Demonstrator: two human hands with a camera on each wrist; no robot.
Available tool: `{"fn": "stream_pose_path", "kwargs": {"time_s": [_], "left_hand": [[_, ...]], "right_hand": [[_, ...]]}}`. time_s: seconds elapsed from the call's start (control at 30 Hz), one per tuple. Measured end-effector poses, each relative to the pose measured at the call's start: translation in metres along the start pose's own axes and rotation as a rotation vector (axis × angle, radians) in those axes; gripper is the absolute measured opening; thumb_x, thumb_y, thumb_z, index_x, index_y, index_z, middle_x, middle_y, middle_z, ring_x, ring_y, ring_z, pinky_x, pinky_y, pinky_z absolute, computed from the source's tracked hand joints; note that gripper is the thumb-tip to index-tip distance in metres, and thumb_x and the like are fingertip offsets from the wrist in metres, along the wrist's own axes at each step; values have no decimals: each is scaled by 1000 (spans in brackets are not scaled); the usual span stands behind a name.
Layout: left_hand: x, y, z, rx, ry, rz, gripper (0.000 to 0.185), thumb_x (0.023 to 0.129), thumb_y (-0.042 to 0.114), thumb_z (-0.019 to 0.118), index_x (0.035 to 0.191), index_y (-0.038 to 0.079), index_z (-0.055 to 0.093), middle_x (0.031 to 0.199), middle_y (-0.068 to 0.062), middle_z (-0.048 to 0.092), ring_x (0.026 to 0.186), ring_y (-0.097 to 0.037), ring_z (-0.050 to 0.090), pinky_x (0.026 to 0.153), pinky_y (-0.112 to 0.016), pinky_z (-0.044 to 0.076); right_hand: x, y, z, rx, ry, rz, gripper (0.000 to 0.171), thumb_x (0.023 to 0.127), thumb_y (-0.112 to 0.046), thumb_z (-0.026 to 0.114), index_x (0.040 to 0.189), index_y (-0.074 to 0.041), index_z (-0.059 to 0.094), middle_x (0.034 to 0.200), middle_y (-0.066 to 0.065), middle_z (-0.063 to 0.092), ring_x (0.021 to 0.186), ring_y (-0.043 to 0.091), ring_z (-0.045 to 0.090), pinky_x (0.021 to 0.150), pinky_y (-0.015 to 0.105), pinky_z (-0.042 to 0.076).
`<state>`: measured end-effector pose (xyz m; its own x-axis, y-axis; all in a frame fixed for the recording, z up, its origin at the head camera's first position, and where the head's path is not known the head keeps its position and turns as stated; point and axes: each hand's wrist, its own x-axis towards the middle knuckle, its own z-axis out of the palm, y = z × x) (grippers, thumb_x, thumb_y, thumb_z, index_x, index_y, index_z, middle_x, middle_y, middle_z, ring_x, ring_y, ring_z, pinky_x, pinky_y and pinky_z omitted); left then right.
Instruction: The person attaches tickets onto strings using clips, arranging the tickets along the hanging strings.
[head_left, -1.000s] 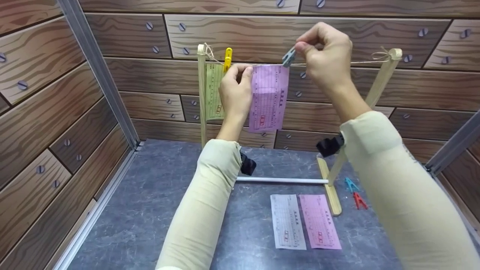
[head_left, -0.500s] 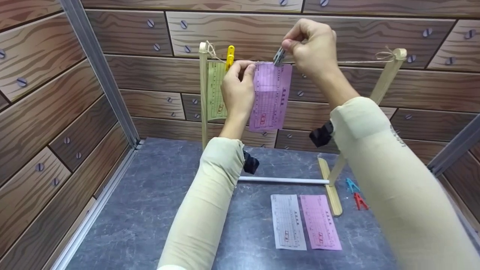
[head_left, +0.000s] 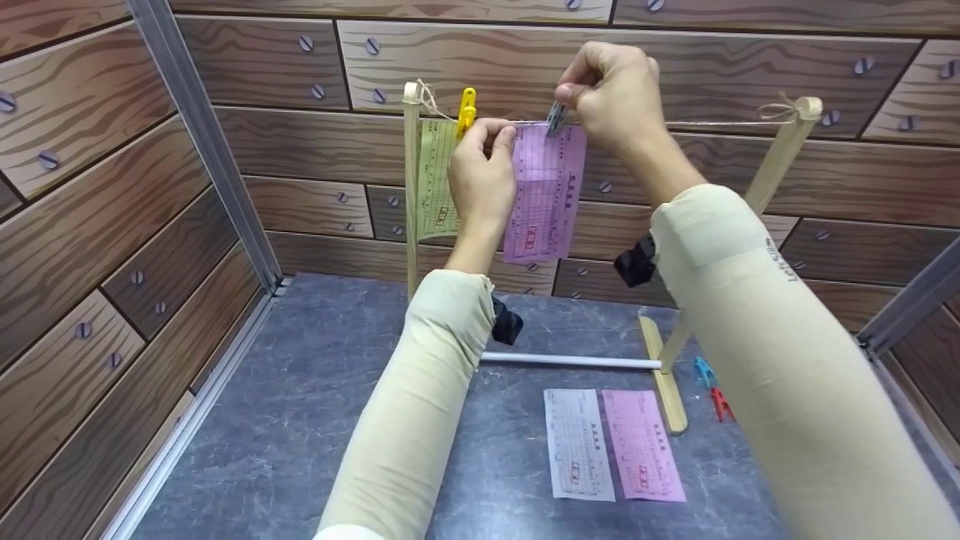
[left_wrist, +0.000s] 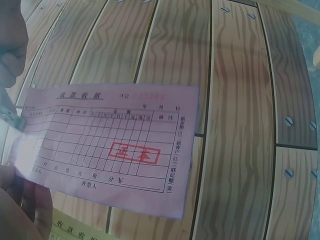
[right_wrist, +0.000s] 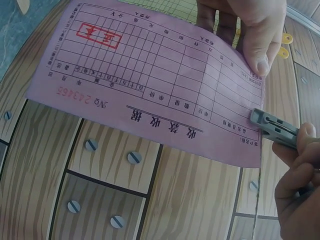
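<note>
A purple printed receipt slip [head_left: 544, 191] hangs from a thin string [head_left: 727, 123] stretched between two wooden posts. My left hand [head_left: 484, 172] pinches its upper left corner at the string, thumb lying on the paper in the right wrist view. Between thumb and fingers, my right hand [head_left: 616, 94] holds a grey clothespin [right_wrist: 276, 129] by its handle end. The clothespin's nose overlaps the slip's top edge, near the middle. To the left, partly behind my left hand, a yellow-green slip [head_left: 435, 176] hangs under a yellow clothespin [head_left: 466, 111].
On the dark table [head_left: 315, 420] lie a white slip [head_left: 579, 446] and a pink slip [head_left: 643, 446] side by side. Right of the stand's wooden foot [head_left: 664, 382] are a blue clothespin [head_left: 703, 372] and a red clothespin [head_left: 721, 403]. A white rod [head_left: 570, 361] runs along the stand's base.
My right hand has moved left and slightly down with the grey clothespin, from the slip's right corner to nearer the middle of its top edge. My left hand keeps its pinch.
</note>
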<state>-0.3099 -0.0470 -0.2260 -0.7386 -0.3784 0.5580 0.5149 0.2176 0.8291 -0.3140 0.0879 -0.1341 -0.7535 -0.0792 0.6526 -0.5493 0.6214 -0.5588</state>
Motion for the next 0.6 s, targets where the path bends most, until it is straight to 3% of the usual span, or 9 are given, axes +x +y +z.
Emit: {"fn": "stream_pose_path", "kwargs": {"time_s": [0.37, 0.47, 0.6], "left_hand": [[1, 2, 3, -3, 8, 3, 6, 98, 12, 66, 97, 8, 71, 87, 0, 67, 78, -12, 58, 71, -24, 45], [2, 0, 3, 17, 4, -1, 7, 98, 13, 67, 96, 9, 71, 88, 0, 68, 80, -12, 58, 73, -24, 45], [2, -4, 2, 43, -2, -5, 8, 98, 14, 66, 96, 9, 71, 89, 0, 69, 81, -13, 59, 74, -26, 45]], "right_hand": [[0, -1, -1, -68, -117, 46, 7, 91, -8, 76, 86, -5, 71, 74, -6, 62, 67, 5, 53, 62, 21, 43], [1, -1, -4, -80, -227, 77, 8, 93, -9, 74, 95, -3, 70, 81, -2, 64, 66, 5, 56, 61, 19, 48], [2, 0, -8, -27, -423, 145, 22, 96, -8, 69, 113, 4, 63, 93, 9, 64, 55, 7, 61, 52, 23, 54]]}}
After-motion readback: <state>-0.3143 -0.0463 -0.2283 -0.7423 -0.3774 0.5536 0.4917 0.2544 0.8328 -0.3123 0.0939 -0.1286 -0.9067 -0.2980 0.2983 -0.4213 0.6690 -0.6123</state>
